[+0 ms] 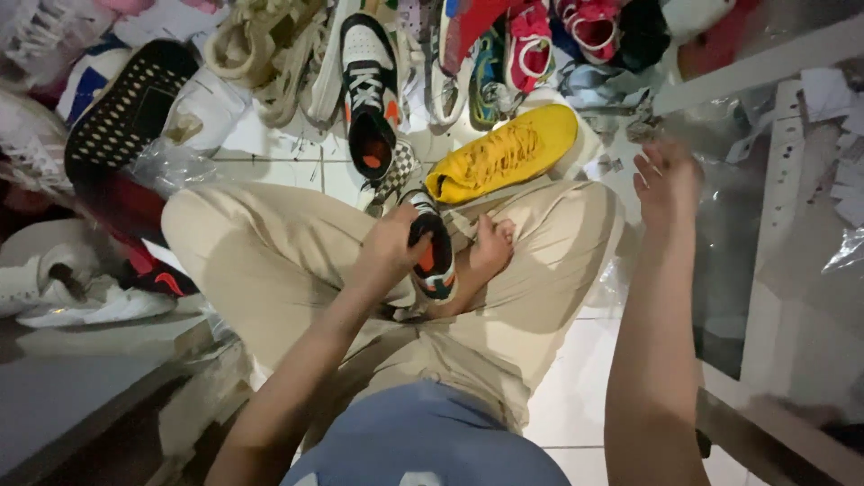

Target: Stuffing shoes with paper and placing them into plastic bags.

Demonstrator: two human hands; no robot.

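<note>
I sit cross-legged on a white tiled floor in beige trousers (270,252). My left hand (389,245) grips a black, white and orange sneaker (434,254) resting in my lap beside my bare foot (490,250). My right hand (668,180) is stretched out to the right with fingers spread, empty, touching a sheet of clear plastic (720,234) by a white frame. A matching black, white and orange sneaker (369,94) lies on the floor ahead. A yellow sneaker (504,153) lies just beyond my knees.
A heap of several shoes (270,54) fills the floor ahead and to the left, including a black dotted sole (126,103) and white sneakers (81,297). A white rack post (774,225) and paper scraps (832,99) stand at the right.
</note>
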